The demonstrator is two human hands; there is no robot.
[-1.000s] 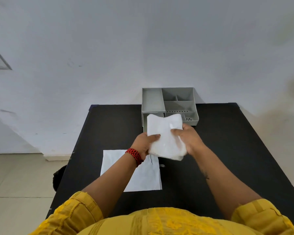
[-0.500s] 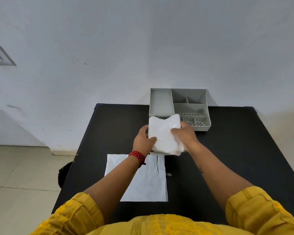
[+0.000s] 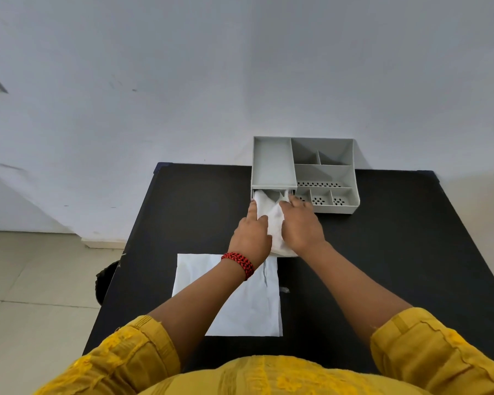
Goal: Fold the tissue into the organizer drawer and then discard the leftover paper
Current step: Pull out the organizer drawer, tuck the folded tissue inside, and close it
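Note:
A grey plastic organizer (image 3: 325, 172) with several compartments stands at the far edge of the black table (image 3: 397, 252). Its drawer opening is at the front left, under the large tray section. A folded white tissue (image 3: 274, 220) lies partly inside that opening, its near end still outside. My left hand (image 3: 251, 235), with a red bracelet at the wrist, presses the tissue's left side. My right hand (image 3: 300, 223) lies on its right side, fingers reaching to the drawer mouth. A flat white paper sheet (image 3: 248, 303) lies on the table below my hands.
A small white scrap (image 3: 284, 290) lies just right of the paper sheet. The organizer backs against a white wall. Tiled floor shows to the left of the table, with a dark object (image 3: 106, 280) by the table's left edge.
Both hands have moved forward and down with the tissue, from mid-air to the front of the organizer. The tissue's far end now sits in the drawer opening.

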